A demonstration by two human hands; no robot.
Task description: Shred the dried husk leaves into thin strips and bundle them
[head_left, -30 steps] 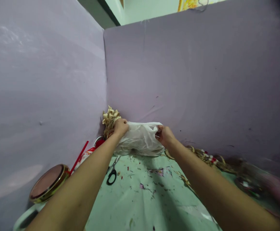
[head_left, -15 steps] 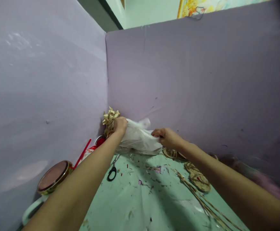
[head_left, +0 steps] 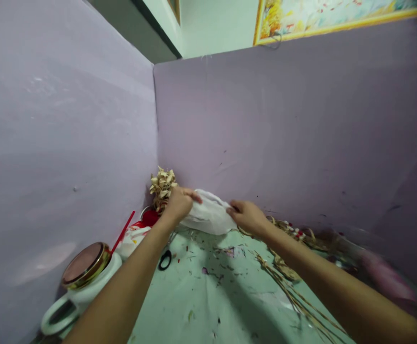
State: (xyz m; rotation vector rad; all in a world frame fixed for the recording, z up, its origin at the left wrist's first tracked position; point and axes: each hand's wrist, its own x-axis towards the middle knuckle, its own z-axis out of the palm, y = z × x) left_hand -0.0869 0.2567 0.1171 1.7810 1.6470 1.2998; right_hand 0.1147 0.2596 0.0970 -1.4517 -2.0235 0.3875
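Observation:
A thin white plastic bag (head_left: 210,215) is stretched between my two hands at the back of the table. My left hand (head_left: 181,205) is closed on its left edge near the top. My right hand (head_left: 247,217) pinches the right edge, the fingertips partly hidden. What the bag contains, if anything, does not show. Behind my left hand stands a bunch of dried cream-coloured flowers (head_left: 162,184). Below my left wrist lie scissors (head_left: 165,260) with black handles, the blades partly hidden.
On the left stand a white container with a gold-rimmed lid (head_left: 86,265) and a red stick (head_left: 123,231). Long straw-coloured strands (head_left: 283,286) lie under my right arm. Small scraps litter the green tabletop (head_left: 194,296). Lilac walls (head_left: 283,119) rise behind and at left.
The bag has become flatter and more drawn together. Both hands are slightly lower in view and my left hand has shifted right along its edge. The camera view has tilted up a little.

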